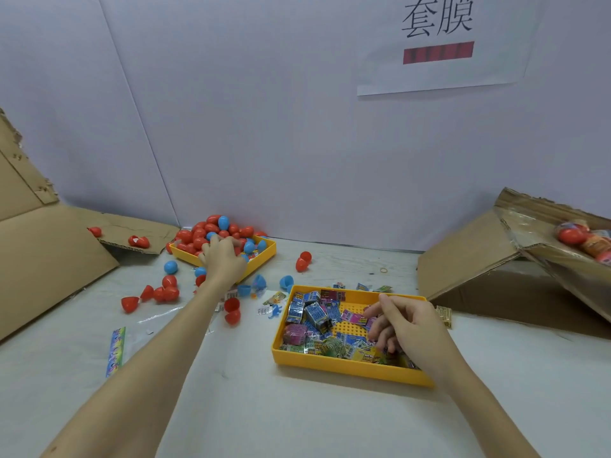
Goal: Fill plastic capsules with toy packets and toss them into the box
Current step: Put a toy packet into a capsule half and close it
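Reaching into two yellow trays at once, the person is gathering parts for another capsule. At centre left of the frame, the left hand (222, 259) is resting on the heap of red and blue capsules (211, 231) in the far tray (264, 256); its fingers are curving down over the pile, but whether they are gripping one cannot be told. At lower right, the right hand (405, 328) is dipping curled fingers among the toy packets (317, 317) in the near tray (347, 366), with no packet clearly pinched. The cardboard box (545, 239), at the right edge, is already holding some finished capsules; many empty shells are lying loose on the table (330, 424), so most work appears to be remaining.
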Demonstrator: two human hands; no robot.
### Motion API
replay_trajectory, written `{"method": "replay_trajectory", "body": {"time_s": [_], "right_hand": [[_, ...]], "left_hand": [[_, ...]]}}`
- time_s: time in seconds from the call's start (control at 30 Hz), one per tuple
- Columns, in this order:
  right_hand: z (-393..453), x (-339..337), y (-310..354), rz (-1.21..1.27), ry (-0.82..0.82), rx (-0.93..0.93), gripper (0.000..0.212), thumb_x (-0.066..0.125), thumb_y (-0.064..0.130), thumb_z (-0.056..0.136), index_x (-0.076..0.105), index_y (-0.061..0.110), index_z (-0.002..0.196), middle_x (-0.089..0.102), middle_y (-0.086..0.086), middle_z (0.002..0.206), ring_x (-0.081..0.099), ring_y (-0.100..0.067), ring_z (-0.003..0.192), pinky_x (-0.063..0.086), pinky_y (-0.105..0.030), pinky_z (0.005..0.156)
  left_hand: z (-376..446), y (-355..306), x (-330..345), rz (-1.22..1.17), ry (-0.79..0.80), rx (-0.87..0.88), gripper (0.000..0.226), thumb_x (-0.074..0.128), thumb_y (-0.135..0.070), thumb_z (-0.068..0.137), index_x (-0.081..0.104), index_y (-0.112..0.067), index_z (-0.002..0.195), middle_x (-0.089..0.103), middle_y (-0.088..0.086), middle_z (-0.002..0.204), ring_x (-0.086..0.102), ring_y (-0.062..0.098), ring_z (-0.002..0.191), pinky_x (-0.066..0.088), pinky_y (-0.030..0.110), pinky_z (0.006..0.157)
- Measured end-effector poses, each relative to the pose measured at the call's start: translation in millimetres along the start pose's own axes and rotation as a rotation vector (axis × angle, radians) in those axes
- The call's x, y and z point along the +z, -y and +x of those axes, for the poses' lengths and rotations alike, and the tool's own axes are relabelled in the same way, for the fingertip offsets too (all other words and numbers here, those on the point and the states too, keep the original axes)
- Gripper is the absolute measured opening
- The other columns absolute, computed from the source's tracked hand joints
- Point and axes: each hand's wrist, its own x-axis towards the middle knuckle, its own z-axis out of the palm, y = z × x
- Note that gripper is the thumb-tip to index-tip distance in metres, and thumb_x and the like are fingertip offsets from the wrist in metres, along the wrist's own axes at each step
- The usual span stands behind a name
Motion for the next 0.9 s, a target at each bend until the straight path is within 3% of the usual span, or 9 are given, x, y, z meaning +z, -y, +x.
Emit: {"method": "replay_trajectory", "body": {"time_s": [0.13, 0.2, 0.27, 0.3, 0.37, 0.43, 0.57, 0.73, 0.9], "right_hand": [[-1, 0, 0, -0.024, -0.013, -0.006, 0.038, 0.047, 0.028, 0.106, 0.074, 0.006, 0.092, 0.072, -0.012, 0.068, 0.065, -0.022, 0.055, 0.051, -0.022, 0.049], [-1, 1, -1, -0.058, -0.024, -0.012, 0.032, 0.048, 0.025, 0.107, 0.074, 0.008, 0.097, 0.072, -0.009, 0.068, 0.065, -0.021, 0.056, 0.052, -0.024, 0.051], [-2, 3, -2, -0.103, -0.042, -0.049, 0.019, 0.054, 0.019, 0.105, 0.071, 0.014, 0.112, 0.073, -0.007, 0.071, 0.066, -0.02, 0.056, 0.054, -0.026, 0.052], [-3, 4, -1, -0.123, -0.057, -0.082, 0.021, 0.059, 0.017, 0.104, 0.067, 0.02, 0.123, 0.073, -0.005, 0.074, 0.067, -0.018, 0.056, 0.055, -0.025, 0.053], [-6, 8, 0, -0.179, -0.084, -0.164, 0.048, 0.07, 0.017, 0.097, 0.056, 0.035, 0.139, 0.072, 0.002, 0.082, 0.07, -0.014, 0.063, 0.057, -0.022, 0.057], [-9, 11, -1, -0.297, -0.113, -0.264, 0.067, 0.08, 0.02, 0.089, 0.05, 0.04, 0.146, 0.067, 0.011, 0.091, 0.07, -0.011, 0.077, 0.057, -0.02, 0.064], [-12, 12, -3, -0.437, -0.221, -0.41, 0.053, 0.08, 0.017, 0.088, 0.062, 0.025, 0.137, 0.062, 0.009, 0.108, 0.062, -0.007, 0.092, 0.053, -0.02, 0.072], [-12, 16, -5, -0.503, -0.213, -0.442, 0.041, 0.078, 0.028, 0.09, 0.067, 0.017, 0.128, 0.062, 0.009, 0.107, 0.064, -0.007, 0.087, 0.056, -0.025, 0.074], [-13, 17, -7, -0.576, -0.241, -0.44, 0.03, 0.08, 0.033, 0.089, 0.064, 0.018, 0.108, 0.058, 0.01, 0.094, 0.054, -0.006, 0.083, 0.043, -0.016, 0.072]], "left_hand": [[-37, -23, -2, -0.311, -0.072, 0.243, 0.023, 0.064, -0.008, 0.097, 0.066, -0.007, 0.12, 0.064, 0.009, 0.118, 0.058, 0.025, 0.11, 0.048, 0.036, 0.095], [-68, -45, -5, -0.496, 0.005, 0.273, 0.024, 0.066, -0.011, 0.098, 0.064, -0.009, 0.121, 0.066, 0.001, 0.114, 0.063, 0.014, 0.101, 0.051, 0.018, 0.083], [-100, -65, -6, -0.718, 0.132, 0.253, 0.021, 0.067, -0.016, 0.098, 0.065, -0.015, 0.119, 0.069, -0.004, 0.11, 0.068, 0.009, 0.093, 0.054, 0.015, 0.074], [-116, -75, -6, -0.813, 0.205, 0.247, 0.018, 0.068, -0.017, 0.098, 0.066, -0.017, 0.116, 0.071, -0.005, 0.107, 0.071, 0.011, 0.09, 0.057, 0.017, 0.073], [-144, -89, -2, -0.904, 0.337, 0.258, 0.015, 0.068, -0.02, 0.098, 0.069, -0.022, 0.113, 0.074, -0.007, 0.102, 0.074, 0.012, 0.089, 0.06, 0.022, 0.073], [-165, -98, 2, -0.965, 0.451, 0.294, 0.016, 0.067, -0.021, 0.099, 0.07, -0.023, 0.114, 0.075, -0.007, 0.102, 0.074, 0.01, 0.093, 0.061, 0.026, 0.079], [-183, -102, 8, -1.012, 0.503, 0.353, 0.019, 0.065, -0.02, 0.1, 0.067, -0.021, 0.119, 0.074, -0.011, 0.107, 0.072, 0.007, 0.101, 0.059, 0.023, 0.083], [-181, -93, 5, -1.093, 0.547, 0.214, 0.017, 0.068, -0.024, 0.098, 0.064, -0.022, 0.114, 0.076, -0.009, 0.103, 0.075, 0.01, 0.096, 0.059, 0.023, 0.077], [-181, -93, 3, -1.072, 0.562, 0.217, 0.018, 0.067, -0.039, 0.095, 0.071, -0.025, 0.107, 0.073, -0.01, 0.1, 0.071, 0.009, 0.099, 0.058, 0.025, 0.083]]}}
